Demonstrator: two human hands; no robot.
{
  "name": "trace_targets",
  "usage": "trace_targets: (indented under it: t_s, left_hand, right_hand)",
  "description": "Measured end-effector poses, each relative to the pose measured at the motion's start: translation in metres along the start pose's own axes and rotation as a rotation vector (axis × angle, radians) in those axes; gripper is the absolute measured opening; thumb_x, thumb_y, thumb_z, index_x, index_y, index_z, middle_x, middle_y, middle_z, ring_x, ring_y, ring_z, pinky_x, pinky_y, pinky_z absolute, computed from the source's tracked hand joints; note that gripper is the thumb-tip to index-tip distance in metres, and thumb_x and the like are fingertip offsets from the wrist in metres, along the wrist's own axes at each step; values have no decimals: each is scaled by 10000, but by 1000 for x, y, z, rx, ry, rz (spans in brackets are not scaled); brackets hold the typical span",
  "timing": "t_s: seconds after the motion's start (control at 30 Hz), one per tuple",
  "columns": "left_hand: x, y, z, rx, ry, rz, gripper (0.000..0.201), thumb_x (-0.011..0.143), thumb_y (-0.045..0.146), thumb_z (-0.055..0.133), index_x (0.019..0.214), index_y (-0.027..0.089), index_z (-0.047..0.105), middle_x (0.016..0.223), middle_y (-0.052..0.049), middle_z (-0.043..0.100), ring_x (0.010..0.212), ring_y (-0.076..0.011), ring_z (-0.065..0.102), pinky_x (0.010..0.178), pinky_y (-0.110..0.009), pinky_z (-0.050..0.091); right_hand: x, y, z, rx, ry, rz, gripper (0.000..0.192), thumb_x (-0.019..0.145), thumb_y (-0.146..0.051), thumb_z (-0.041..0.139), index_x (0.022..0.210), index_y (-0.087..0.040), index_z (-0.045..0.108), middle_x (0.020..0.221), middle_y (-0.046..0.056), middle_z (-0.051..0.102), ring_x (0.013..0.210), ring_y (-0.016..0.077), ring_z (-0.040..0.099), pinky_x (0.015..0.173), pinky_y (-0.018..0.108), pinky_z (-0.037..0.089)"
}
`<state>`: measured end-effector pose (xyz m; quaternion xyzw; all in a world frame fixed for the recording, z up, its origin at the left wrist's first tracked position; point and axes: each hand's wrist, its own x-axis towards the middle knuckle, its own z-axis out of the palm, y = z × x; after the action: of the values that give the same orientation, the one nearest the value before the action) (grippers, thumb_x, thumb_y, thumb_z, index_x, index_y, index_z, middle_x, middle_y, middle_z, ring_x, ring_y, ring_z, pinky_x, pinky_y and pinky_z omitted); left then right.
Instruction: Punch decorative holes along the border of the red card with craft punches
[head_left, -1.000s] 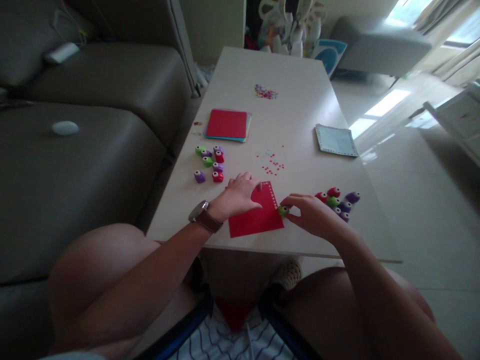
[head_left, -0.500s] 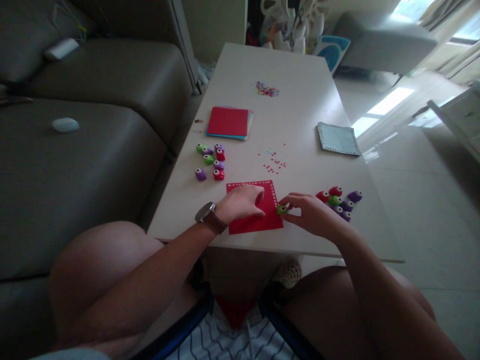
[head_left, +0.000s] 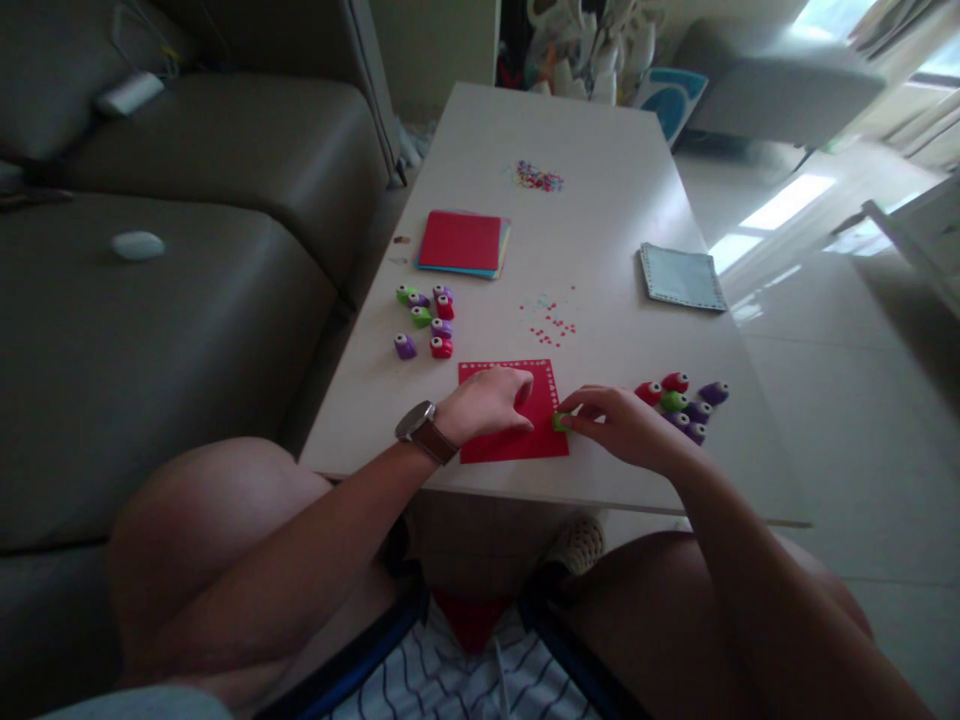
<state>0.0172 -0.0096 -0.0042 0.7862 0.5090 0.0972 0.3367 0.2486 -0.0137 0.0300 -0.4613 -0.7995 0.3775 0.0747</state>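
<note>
My left hand (head_left: 491, 402) flattens the flimsy red paper (head_left: 517, 435); right hand (head_left: 619, 425) pinches the green punch (head_left: 559, 421) (small, rigid) at its sides.

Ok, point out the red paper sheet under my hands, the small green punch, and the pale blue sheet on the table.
red paper sheet (head_left: 517, 442), head view, bare lower part near the table edge.
green punch (head_left: 559, 421), head view, its body at the right hand's fingertips.
pale blue sheet (head_left: 681, 277), head view, its middle.
</note>
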Motion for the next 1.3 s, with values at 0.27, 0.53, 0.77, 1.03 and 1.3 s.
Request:
trace_targets:
  t_s: [0.27, 0.53, 0.77, 1.03, 1.3]
  left_hand:
    - [-1, 3, -2, 29, 9, 15, 283, 715, 351, 814, 818, 208, 593, 816, -17, 670, 722, -176, 592, 589, -306, 376]
    - [-1, 10, 2, 80, 16, -47, 519, 821, 712, 619, 909, 201, 618, 882, -59, 692, 733, -204, 603, 596, -310, 363]
    - [1, 24, 8, 173, 75, -131, 611, 857, 802, 471, 854, 204, 592, 846, -82, 680, 762, -237, 612, 637, -335, 368]
    - [5, 26, 9, 173, 50, -202, 614, 826, 808, 499, 880, 207, 612, 867, -95, 696, 807, -267, 636, 654, -340, 404]
    - [10, 28, 3, 139, -9, -250, 589, 784, 791, 565, 873, 211, 623, 848, -107, 700, 774, -272, 641, 636, -344, 385]
  right_hand:
    - [2, -2, 2, 9, 20, -21, 145, 920, -268, 623, 950, -220, 757, 979, 62, 741, 845, 186, 665, 764, 301, 522]
    - [7, 5, 5, 85, 14, 59, 146, 888, -296, 644, 916, -196, 748, 893, 64, 742, 780, 189, 648, 730, 325, 509]
    - [19, 15, 9, 165, 45, 130, 219, 782, -388, 721, 733, -194, 631, 657, 10, 636, 621, 147, 549, 559, 278, 416]
    - [29, 13, 5, -12, 13, 231, 295, 695, -370, 750, 586, -209, 529, 554, -21, 539, 546, 123, 441, 503, 279, 319]
    - [30, 6, 8, -64, 41, 228, 383, 700, -449, 754, 551, -207, 498, 521, -30, 498, 531, 109, 406, 501, 278, 293]
